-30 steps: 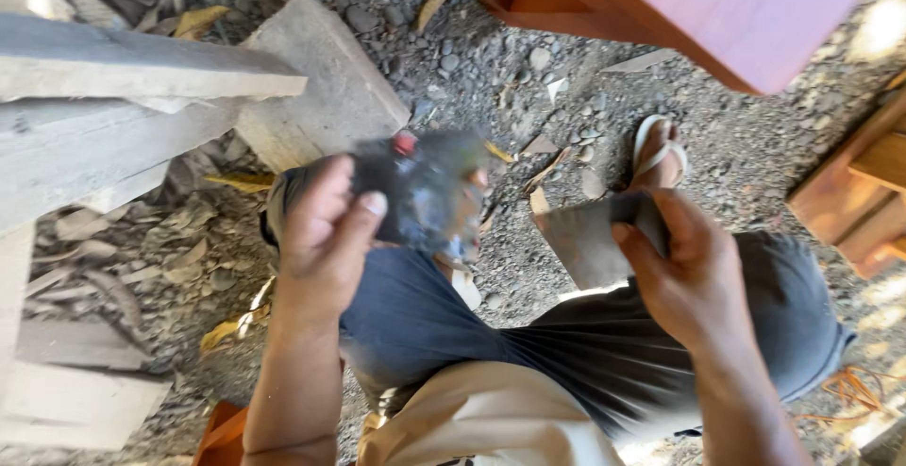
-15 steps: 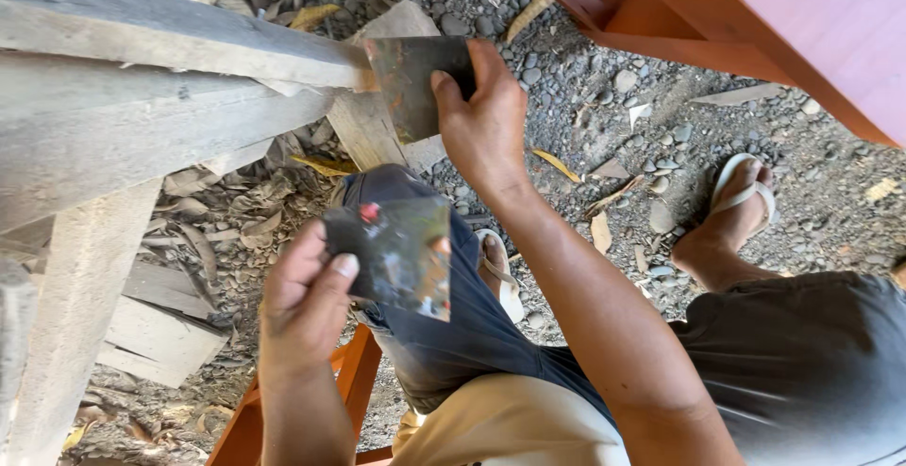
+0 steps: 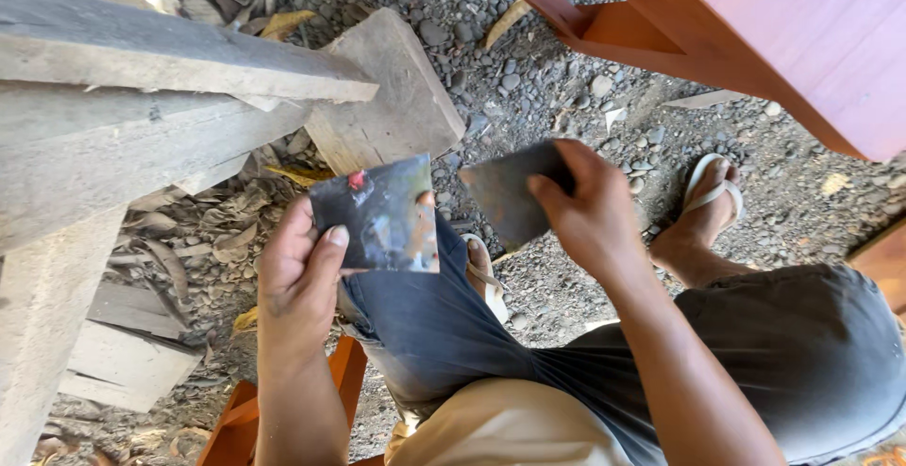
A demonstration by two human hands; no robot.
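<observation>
Left hand (image 3: 300,277) gripping shiny dark square sheet (image 3: 379,213); right hand (image 3: 590,213) pinching dull grey sheet piece (image 3: 510,194), just right of the square sheet, above the knee.

— What do we hold above our knee?

— Two thin, dark sheets. The square sheet (image 3: 382,213) is glossy and smeared with colour, a red blot near its top edge; it faces up, tilted slightly, pinched at its lower left corner.

— And the other?

— The second sheet (image 3: 514,192), dull grey-brown, sits just right of the first and apart from it, gripped at its right edge and angled downward.
</observation>
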